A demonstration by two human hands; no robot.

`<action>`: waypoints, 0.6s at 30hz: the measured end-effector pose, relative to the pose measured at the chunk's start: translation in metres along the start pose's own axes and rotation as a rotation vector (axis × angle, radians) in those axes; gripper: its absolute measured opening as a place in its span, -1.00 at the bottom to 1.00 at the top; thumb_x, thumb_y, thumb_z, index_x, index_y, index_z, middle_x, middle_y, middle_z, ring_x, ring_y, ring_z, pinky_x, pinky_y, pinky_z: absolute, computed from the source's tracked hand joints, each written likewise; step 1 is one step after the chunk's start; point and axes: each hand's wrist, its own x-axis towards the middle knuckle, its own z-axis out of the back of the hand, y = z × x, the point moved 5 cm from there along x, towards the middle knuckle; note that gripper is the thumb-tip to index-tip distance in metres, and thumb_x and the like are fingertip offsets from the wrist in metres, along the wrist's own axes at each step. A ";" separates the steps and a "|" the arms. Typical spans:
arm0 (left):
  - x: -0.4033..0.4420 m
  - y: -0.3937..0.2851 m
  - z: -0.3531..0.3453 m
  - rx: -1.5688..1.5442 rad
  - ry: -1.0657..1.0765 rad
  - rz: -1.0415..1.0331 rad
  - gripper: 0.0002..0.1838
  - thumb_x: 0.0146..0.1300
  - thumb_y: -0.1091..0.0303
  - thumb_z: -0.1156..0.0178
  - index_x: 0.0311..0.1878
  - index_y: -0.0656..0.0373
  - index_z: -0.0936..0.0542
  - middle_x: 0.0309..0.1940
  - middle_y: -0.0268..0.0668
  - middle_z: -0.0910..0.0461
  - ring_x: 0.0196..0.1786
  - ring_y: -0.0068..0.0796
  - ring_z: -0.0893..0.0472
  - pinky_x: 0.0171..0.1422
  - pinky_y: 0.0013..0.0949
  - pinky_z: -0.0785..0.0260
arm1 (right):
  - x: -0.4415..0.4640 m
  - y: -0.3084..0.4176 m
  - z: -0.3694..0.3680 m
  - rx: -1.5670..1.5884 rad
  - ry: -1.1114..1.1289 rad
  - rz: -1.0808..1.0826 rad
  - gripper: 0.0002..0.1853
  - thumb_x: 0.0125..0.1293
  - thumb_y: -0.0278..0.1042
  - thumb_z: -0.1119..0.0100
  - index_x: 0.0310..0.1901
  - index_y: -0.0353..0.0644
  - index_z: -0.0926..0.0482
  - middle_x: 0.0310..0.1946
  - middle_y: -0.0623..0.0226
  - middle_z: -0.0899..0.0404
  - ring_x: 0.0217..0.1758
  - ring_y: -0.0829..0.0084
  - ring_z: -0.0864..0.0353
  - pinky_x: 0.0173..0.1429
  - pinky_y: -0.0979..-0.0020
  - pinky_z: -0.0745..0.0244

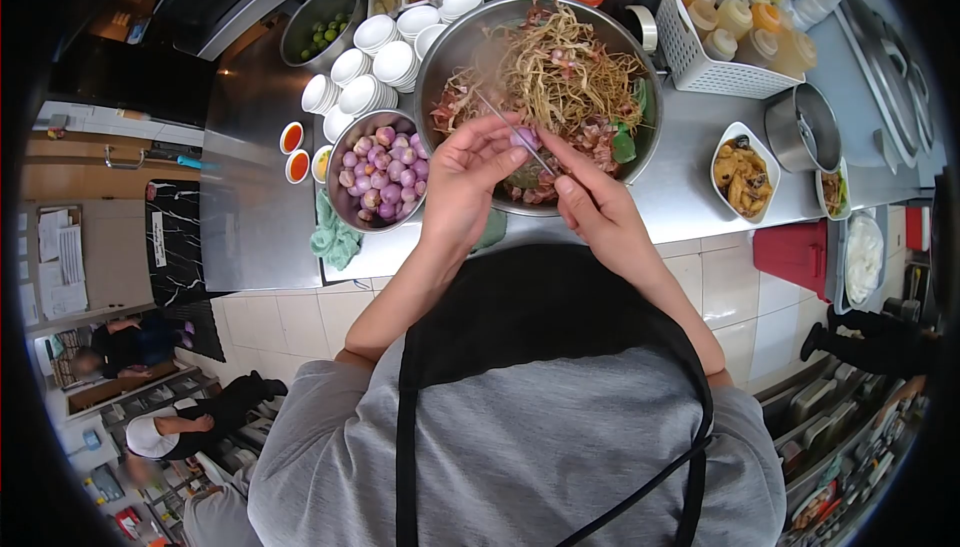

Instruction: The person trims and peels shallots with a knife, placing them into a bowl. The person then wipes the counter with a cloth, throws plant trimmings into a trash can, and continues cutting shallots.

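Observation:
Over the front of a large steel bowl (648,165), my left hand (470,172) holds a small purple shallot (524,137) between closed fingers. My right hand (592,192) is closed on a thin knife (512,129), whose narrow blade crosses the shallot and points up to the left. Dry stalks and roots (570,67) and reddish skins (590,142) fill the large bowl, with a green piece (623,144) at its right side. Just left of my left hand, a smaller steel bowl (347,209) holds several peeled shallots (385,172).
Stacked white cups (368,97), a bowl of limes (320,35) and red sauce cups (291,137) stand left. At right are a bottle basket (700,72), a food dish (742,172) and a steel pot (803,129). A green cloth (335,234) lies at the counter edge. Other people are in the background.

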 end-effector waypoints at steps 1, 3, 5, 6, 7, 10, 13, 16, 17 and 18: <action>0.000 -0.001 0.000 -0.012 -0.002 -0.006 -0.66 0.03 0.69 -0.10 -0.07 0.31 -0.43 -0.17 -0.23 -0.49 -0.12 -0.51 -0.49 0.04 -0.46 -0.34 | 0.000 0.000 -0.001 0.029 0.013 0.001 -0.60 0.28 -0.47 0.18 0.17 -0.25 -0.23 0.14 0.24 -0.27 0.18 0.51 -0.22 0.18 0.53 -0.12; -0.001 0.000 0.000 -0.038 0.005 0.006 -0.66 0.03 0.69 -0.09 -0.07 0.31 -0.42 -0.17 -0.23 -0.49 -0.12 -0.51 -0.49 0.04 -0.47 -0.34 | 0.001 0.001 -0.002 0.048 0.027 0.004 -0.60 0.28 -0.48 0.18 0.17 -0.25 -0.24 0.17 0.23 -0.25 0.22 0.49 -0.20 0.22 0.52 -0.09; 0.000 0.002 0.001 -0.066 0.014 0.020 -0.66 0.04 0.68 -0.09 -0.06 0.31 -0.42 -0.17 -0.22 -0.49 -0.11 -0.51 -0.49 0.04 -0.47 -0.34 | 0.001 0.004 -0.001 0.036 0.027 0.007 -0.61 0.28 -0.49 0.18 0.16 -0.25 -0.25 0.14 0.24 -0.29 0.20 0.50 -0.23 0.20 0.52 -0.11; 0.000 0.003 0.001 -0.071 0.026 0.014 -0.66 0.04 0.68 -0.09 -0.06 0.31 -0.42 -0.16 -0.22 -0.49 -0.11 -0.50 -0.49 0.04 -0.47 -0.34 | 0.000 0.003 0.001 0.066 0.019 -0.060 -0.61 0.28 -0.49 0.18 0.15 -0.25 -0.27 0.13 0.25 -0.30 0.19 0.50 -0.24 0.20 0.53 -0.11; 0.000 0.003 0.001 -0.075 0.037 0.008 -0.66 0.04 0.68 -0.09 -0.06 0.31 -0.42 -0.16 -0.22 -0.49 -0.10 -0.50 -0.48 0.04 -0.47 -0.34 | 0.000 0.001 0.002 0.081 0.016 -0.094 -0.62 0.28 -0.49 0.18 0.15 -0.24 -0.27 0.13 0.26 -0.31 0.18 0.51 -0.24 0.20 0.54 -0.11; 0.000 0.002 0.000 -0.081 0.046 -0.001 -0.67 0.04 0.67 -0.10 -0.06 0.32 -0.41 -0.16 -0.22 -0.49 -0.10 -0.50 -0.49 0.04 -0.47 -0.34 | 0.001 -0.004 0.004 -0.008 0.003 -0.022 -0.62 0.32 -0.39 0.20 0.18 -0.13 -0.26 -0.46 0.50 -0.24 -0.44 0.70 -0.15 -0.40 0.68 -0.07; -0.001 0.003 0.001 -0.056 0.048 0.024 -0.67 0.06 0.66 -0.08 -0.05 0.31 -0.41 -0.18 -0.22 -0.50 -0.12 -0.50 -0.50 0.03 -0.45 -0.35 | 0.001 -0.006 0.011 0.037 -0.063 -0.150 -0.65 0.29 -0.46 0.17 0.12 -0.21 -0.32 -0.19 0.43 -0.46 -0.39 0.71 -0.32 -0.28 0.69 -0.28; 0.000 0.001 0.001 -0.081 0.054 0.029 -0.70 0.10 0.63 -0.05 -0.05 0.30 -0.42 -0.20 -0.21 -0.51 -0.12 -0.48 -0.51 0.04 -0.42 -0.36 | 0.002 -0.012 0.021 0.064 -0.105 -0.153 -0.66 0.30 -0.45 0.16 0.12 -0.18 -0.34 -0.33 0.46 -0.43 -0.51 0.75 -0.20 -0.42 0.71 -0.20; 0.000 0.000 0.001 -0.081 0.054 0.028 -0.70 0.10 0.63 -0.05 -0.05 0.30 -0.42 -0.20 -0.21 -0.51 -0.12 -0.48 -0.51 0.04 -0.42 -0.36 | 0.002 -0.012 0.021 0.063 -0.104 -0.152 -0.66 0.30 -0.45 0.16 0.12 -0.18 -0.34 -0.33 0.46 -0.43 -0.51 0.75 -0.20 -0.42 0.71 -0.20; 0.000 0.000 0.001 -0.096 0.051 0.044 -0.71 0.12 0.62 -0.04 -0.05 0.30 -0.42 -0.20 -0.21 -0.51 -0.11 -0.47 -0.51 0.04 -0.41 -0.37 | 0.002 -0.011 0.023 0.066 -0.118 -0.151 -0.66 0.30 -0.45 0.15 0.11 -0.18 -0.34 -0.33 0.44 -0.42 -0.50 0.74 -0.21 -0.41 0.70 -0.21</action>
